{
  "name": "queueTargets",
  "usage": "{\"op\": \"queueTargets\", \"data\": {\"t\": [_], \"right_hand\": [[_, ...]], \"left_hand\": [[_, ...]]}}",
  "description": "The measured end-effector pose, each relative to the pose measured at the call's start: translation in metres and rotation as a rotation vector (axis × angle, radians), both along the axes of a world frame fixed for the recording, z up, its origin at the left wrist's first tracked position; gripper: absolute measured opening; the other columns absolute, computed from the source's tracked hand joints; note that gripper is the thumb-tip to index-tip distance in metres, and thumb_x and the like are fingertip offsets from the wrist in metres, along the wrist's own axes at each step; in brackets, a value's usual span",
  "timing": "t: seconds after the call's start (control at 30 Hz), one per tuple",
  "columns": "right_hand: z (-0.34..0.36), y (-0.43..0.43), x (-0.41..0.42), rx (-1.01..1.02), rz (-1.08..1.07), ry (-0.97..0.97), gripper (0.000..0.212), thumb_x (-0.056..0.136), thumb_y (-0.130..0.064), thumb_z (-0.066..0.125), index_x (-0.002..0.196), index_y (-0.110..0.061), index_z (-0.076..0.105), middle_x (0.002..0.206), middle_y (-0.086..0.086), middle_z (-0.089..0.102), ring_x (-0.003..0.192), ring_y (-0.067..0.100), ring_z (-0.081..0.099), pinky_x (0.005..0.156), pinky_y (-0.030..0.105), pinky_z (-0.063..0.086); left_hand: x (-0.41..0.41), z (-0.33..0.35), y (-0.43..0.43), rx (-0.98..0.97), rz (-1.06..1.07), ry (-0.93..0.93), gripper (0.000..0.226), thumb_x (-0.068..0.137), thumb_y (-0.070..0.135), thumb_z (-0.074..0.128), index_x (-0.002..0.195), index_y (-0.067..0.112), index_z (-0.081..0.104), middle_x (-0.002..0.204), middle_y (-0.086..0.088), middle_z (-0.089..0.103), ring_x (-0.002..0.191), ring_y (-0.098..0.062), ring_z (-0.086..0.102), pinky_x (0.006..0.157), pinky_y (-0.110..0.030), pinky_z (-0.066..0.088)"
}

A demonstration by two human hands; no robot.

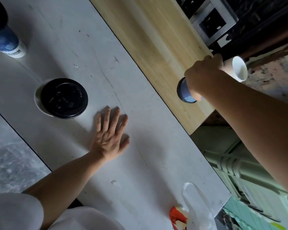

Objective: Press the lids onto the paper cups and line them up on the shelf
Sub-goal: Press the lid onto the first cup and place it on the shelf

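A paper cup [38, 98] with a black lid [64, 97] on top stands on the white table [90, 47], seen from above. At the far left stands a blue paper cup [5, 42], its dark top cut off by the frame edge. My left hand [111, 135] lies flat on the table with fingers spread, right of the lidded cup and apart from it. My right hand [203, 75] is closed around a blue cup [185, 92] over the wooden shelf [156, 39]. A white open cup mouth [239, 68] shows past my fingers; I cannot tell if it is the same cup.
A clear plastic bag [194, 205] with something red [176, 216] lies at the table's near right corner. Pale green railings [239, 171] lie below the table's right edge. A dark metal frame [213, 20] stands beyond the wooden shelf.
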State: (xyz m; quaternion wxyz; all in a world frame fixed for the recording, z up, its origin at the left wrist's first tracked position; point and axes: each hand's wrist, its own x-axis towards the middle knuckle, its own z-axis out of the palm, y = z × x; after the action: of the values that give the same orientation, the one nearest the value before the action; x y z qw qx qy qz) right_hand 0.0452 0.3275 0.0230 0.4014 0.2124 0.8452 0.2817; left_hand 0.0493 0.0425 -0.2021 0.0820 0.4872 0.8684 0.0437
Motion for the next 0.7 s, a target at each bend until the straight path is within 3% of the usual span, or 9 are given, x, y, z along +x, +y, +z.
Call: {"op": "queueTargets", "data": {"t": [0.13, 0.5, 0.6, 0.7], "right_hand": [[0.002, -0.004, -0.009, 0.014, -0.035, -0.127, 0.028, 0.08, -0.021, 0.066, 0.107, -0.016, 0.057, 0.1, 0.009, 0.052, 0.111, 0.033, 0.053, 0.097, 0.045, 0.042], [-0.004, -0.003, -0.003, 0.015, -0.049, -0.094, 0.027, 0.08, -0.02, 0.069, 0.104, -0.012, 0.056, 0.097, 0.011, 0.051, 0.109, 0.035, 0.053, 0.097, 0.048, 0.042], [-0.009, 0.001, -0.002, 0.001, -0.069, -0.041, 0.039, 0.076, -0.026, 0.074, 0.112, -0.019, 0.062, 0.1, 0.009, 0.058, 0.107, 0.035, 0.051, 0.092, 0.048, 0.041], [-0.016, 0.012, 0.003, -0.102, -0.194, 0.048, 0.066, 0.064, -0.039, 0.085, 0.123, -0.032, 0.057, 0.115, 0.008, 0.062, 0.118, 0.037, 0.043, 0.095, 0.05, 0.037]], "left_hand": [[0.0, 0.0, 0.0, 0.002, 0.006, -0.002, 0.085, 0.082, 0.052, 0.058, 0.155, 0.015, 0.036, 0.166, -0.021, 0.018, 0.152, -0.051, 0.009, 0.12, -0.067, 0.009], [0.0, 0.001, -0.001, -0.023, 0.001, -0.016, 0.085, 0.083, 0.054, 0.054, 0.156, 0.017, 0.032, 0.167, -0.02, 0.014, 0.152, -0.05, 0.007, 0.121, -0.067, 0.009], [-0.001, 0.002, -0.001, -0.027, -0.001, -0.016, 0.086, 0.084, 0.055, 0.054, 0.157, 0.017, 0.031, 0.167, -0.02, 0.013, 0.152, -0.05, 0.006, 0.121, -0.066, 0.006], [-0.001, 0.002, -0.001, -0.019, -0.003, -0.01, 0.086, 0.084, 0.054, 0.055, 0.157, 0.017, 0.031, 0.167, -0.021, 0.014, 0.152, -0.05, 0.007, 0.121, -0.066, 0.005]]}}
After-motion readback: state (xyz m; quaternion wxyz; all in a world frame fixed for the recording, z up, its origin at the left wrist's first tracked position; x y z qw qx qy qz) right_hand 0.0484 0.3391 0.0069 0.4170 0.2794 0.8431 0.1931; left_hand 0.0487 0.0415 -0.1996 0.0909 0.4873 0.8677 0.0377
